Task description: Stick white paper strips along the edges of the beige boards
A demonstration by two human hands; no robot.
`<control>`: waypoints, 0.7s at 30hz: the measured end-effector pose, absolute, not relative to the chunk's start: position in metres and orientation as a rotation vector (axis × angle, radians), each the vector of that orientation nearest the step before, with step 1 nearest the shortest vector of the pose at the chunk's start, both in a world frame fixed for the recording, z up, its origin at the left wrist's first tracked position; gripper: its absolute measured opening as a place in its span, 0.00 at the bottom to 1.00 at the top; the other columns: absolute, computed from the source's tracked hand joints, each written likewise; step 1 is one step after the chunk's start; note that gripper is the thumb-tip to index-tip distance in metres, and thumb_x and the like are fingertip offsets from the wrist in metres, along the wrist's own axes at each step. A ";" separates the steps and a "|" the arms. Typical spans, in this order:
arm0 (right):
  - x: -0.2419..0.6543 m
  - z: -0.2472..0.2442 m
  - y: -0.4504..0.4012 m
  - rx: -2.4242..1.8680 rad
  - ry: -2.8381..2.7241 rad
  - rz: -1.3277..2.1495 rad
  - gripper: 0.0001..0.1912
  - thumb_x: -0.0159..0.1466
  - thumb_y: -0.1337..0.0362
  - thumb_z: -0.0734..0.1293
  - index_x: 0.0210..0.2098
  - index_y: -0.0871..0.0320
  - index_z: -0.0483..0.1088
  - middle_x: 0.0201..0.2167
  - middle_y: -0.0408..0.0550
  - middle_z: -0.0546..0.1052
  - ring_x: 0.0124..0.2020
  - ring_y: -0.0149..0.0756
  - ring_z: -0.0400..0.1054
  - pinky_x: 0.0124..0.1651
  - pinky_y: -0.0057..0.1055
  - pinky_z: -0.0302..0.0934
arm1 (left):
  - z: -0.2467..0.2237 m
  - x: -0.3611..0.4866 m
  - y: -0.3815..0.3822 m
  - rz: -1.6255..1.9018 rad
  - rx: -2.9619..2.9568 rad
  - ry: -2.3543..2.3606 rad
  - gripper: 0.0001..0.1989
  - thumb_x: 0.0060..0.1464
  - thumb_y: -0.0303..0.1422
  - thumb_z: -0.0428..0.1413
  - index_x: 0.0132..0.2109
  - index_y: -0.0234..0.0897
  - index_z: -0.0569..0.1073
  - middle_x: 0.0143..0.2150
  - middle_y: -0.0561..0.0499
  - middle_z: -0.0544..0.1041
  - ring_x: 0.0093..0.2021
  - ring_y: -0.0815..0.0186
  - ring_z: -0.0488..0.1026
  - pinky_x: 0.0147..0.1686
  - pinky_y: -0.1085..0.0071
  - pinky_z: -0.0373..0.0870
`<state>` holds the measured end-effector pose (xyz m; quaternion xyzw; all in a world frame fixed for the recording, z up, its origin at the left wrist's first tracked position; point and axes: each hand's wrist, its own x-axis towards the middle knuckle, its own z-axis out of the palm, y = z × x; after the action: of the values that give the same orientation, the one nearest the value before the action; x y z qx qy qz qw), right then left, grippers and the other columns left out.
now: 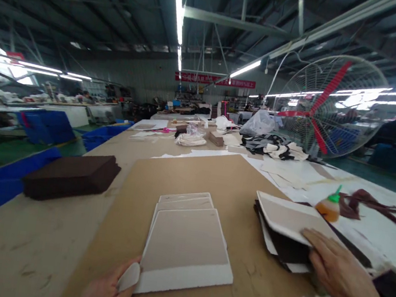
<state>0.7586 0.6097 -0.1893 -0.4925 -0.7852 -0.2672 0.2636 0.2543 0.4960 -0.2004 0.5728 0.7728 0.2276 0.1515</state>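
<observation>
A small stack of beige panels with white borders (189, 240) lies in front of me on a brown board (131, 213). My left hand (112, 286) is at its lower left corner, fingers curled, with a white rounded piece (129, 277) at the thumb and fingertips. Over to the right, my right hand (332, 266) grips the near edge of a beige panel (284, 216), fingers on top and thumb hidden. That panel tops a loose pile of dark brown and white-edged sheets (289, 248), which fan apart at the left.
A thick dark brown stack (70, 175) stands at the table's left, beside blue bins (8, 177). Right of the pile are an orange bottle with a green nozzle (329, 207) and brown strips (362, 204). Fabric heaps (274, 146) and a large fan (331, 107) lie farther back.
</observation>
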 end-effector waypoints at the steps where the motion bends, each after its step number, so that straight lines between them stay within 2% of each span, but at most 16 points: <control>1: 0.759 -0.199 0.612 -1.326 -2.186 -0.693 0.22 0.61 0.63 0.57 0.52 0.63 0.68 0.53 0.56 0.72 0.52 0.47 0.68 0.56 0.49 0.63 | -0.198 0.258 0.495 0.671 1.648 2.219 0.20 0.54 0.35 0.48 0.53 0.43 0.73 0.51 0.54 0.75 0.52 0.58 0.72 0.54 0.64 0.64; 3: 0.745 -0.210 0.609 -1.288 -2.184 -0.623 0.25 0.60 0.63 0.57 0.55 0.64 0.65 0.58 0.58 0.66 0.57 0.52 0.62 0.56 0.54 0.62 | -0.193 0.265 0.494 0.700 1.647 2.224 0.21 0.52 0.32 0.49 0.53 0.42 0.73 0.52 0.53 0.75 0.52 0.59 0.71 0.55 0.66 0.63; 5: 0.712 -0.211 0.598 -1.217 -2.133 -0.477 0.26 0.61 0.65 0.55 0.58 0.64 0.62 0.62 0.56 0.61 0.62 0.49 0.56 0.59 0.54 0.60 | -0.190 0.270 0.494 0.717 1.656 2.237 0.20 0.52 0.31 0.49 0.52 0.40 0.73 0.52 0.52 0.75 0.52 0.60 0.72 0.54 0.67 0.64; 8: 0.643 -0.208 0.580 -1.147 -2.277 -0.189 0.21 0.65 0.63 0.56 0.55 0.59 0.66 0.59 0.51 0.66 0.60 0.43 0.61 0.59 0.47 0.62 | -0.187 0.273 0.493 0.747 1.657 2.258 0.19 0.51 0.31 0.50 0.50 0.39 0.75 0.50 0.50 0.76 0.51 0.60 0.72 0.52 0.68 0.65; 10: 0.603 -0.211 0.573 -1.162 -2.406 -0.013 0.21 0.65 0.59 0.58 0.55 0.59 0.68 0.58 0.54 0.67 0.59 0.45 0.62 0.59 0.49 0.61 | -0.184 0.275 0.491 0.778 1.668 2.228 0.18 0.51 0.30 0.50 0.49 0.38 0.76 0.50 0.50 0.76 0.50 0.60 0.73 0.52 0.68 0.65; 12: 0.579 -0.215 0.569 -1.206 -2.418 0.016 0.23 0.64 0.55 0.59 0.53 0.61 0.70 0.56 0.58 0.68 0.57 0.50 0.64 0.58 0.51 0.62 | -0.181 0.278 0.487 0.816 1.677 2.177 0.18 0.50 0.29 0.51 0.48 0.39 0.76 0.49 0.51 0.77 0.50 0.60 0.73 0.52 0.68 0.65; 14: 0.572 -0.217 0.566 -1.240 -2.382 -0.002 0.23 0.64 0.55 0.59 0.52 0.62 0.71 0.56 0.60 0.69 0.56 0.50 0.65 0.57 0.52 0.62 | -0.178 0.282 0.481 0.864 1.670 2.117 0.16 0.51 0.30 0.52 0.46 0.41 0.77 0.49 0.52 0.77 0.50 0.60 0.73 0.52 0.69 0.65; 18: 0.598 -0.224 0.560 -1.197 -2.367 0.031 0.24 0.66 0.53 0.57 0.53 0.59 0.70 0.55 0.54 0.69 0.55 0.46 0.66 0.56 0.47 0.64 | -0.171 0.296 0.458 0.893 1.585 2.038 0.13 0.54 0.32 0.51 0.42 0.45 0.79 0.47 0.53 0.78 0.48 0.60 0.73 0.48 0.71 0.66; 21: 0.631 -0.249 0.558 -1.006 -2.409 -0.013 0.23 0.64 0.53 0.60 0.55 0.55 0.69 0.56 0.51 0.69 0.54 0.46 0.67 0.53 0.44 0.67 | -0.165 0.299 0.436 0.768 1.566 1.938 0.11 0.49 0.31 0.54 0.38 0.45 0.79 0.44 0.54 0.78 0.44 0.60 0.74 0.44 0.73 0.67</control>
<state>0.6305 0.5583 -0.2486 -0.3719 -0.8905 -0.0048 0.2623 0.2988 0.4358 -0.1650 0.5792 0.7170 0.2843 0.2638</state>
